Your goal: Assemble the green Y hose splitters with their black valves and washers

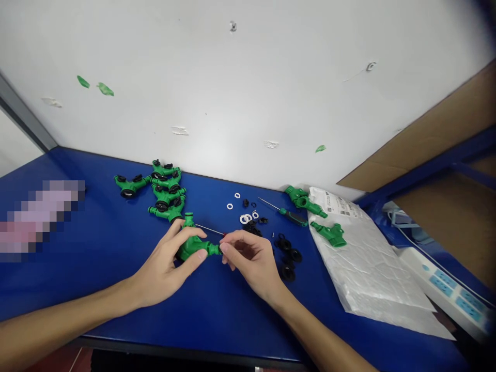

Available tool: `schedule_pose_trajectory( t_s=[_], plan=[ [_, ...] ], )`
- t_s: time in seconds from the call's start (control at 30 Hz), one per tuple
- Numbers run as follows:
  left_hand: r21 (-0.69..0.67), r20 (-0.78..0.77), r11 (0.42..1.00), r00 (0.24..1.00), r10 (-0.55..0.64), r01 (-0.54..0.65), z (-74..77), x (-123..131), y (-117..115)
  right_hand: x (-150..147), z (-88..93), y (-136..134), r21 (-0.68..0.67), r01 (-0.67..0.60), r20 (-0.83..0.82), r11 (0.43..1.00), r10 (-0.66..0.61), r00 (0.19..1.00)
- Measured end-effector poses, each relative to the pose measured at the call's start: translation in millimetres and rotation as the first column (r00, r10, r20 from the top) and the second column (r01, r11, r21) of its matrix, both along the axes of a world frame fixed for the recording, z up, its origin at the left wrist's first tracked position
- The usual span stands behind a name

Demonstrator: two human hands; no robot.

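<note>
My left hand is closed around a green plastic Y-shaped hose splitter, thumb in front and fingers behind. My right hand pinches at the tip of the splitter's right branch, where a small black ring shows at the fingertips. A thin metal shaft with a bit of red at its end runs behind the splitter to my right fingers; whether they touch it I cannot tell. Beyond my left hand several green splitters with black valve knobs stand grouped together.
White ring washers, small black parts and black ring caps lie right of centre. Behind them is a green-handled screwdriver. Bare green splitters rest by a white foam bag. A power strip lies far right.
</note>
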State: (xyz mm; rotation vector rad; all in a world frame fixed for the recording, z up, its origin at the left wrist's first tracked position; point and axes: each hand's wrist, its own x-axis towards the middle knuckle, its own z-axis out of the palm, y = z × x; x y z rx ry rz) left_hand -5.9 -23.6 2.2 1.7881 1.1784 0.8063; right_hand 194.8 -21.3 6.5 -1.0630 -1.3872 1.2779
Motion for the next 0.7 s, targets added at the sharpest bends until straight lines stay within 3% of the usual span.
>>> schedule_pose_trajectory(
  t_s=[0.1,0.23,0.37,0.47,0.7],
  plan=[
    [0.083,-0.030,0.996,0.999,0.030,-0.027,-2.9,0.3,0.3,-0.8,-2.7,-1.1,0.033,-0.006,0.017,0.999,0.005,1.000],
    [-0.055,0.088,0.998,0.996,0.023,-0.018,-6.8,0.4,0.6,-1.3,-5.2,-3.4,0.192,0.004,0.067,0.981,-0.017,0.998],
    [-0.176,0.172,0.984,0.985,0.020,0.010,-5.8,1.2,0.0,0.9,-5.6,-2.6,0.415,-0.009,0.186,0.910,-0.075,0.980],
    [-0.187,0.186,0.982,0.982,0.016,0.020,-5.3,1.8,-0.3,4.6,-3.5,0.1,0.499,-0.040,0.256,0.866,-0.103,0.961],
    [-0.163,0.242,0.986,0.970,-0.003,0.043,-6.4,1.7,-0.8,11.1,2.6,1.8,0.689,-0.169,0.376,0.705,-0.148,0.915]
  ],
)
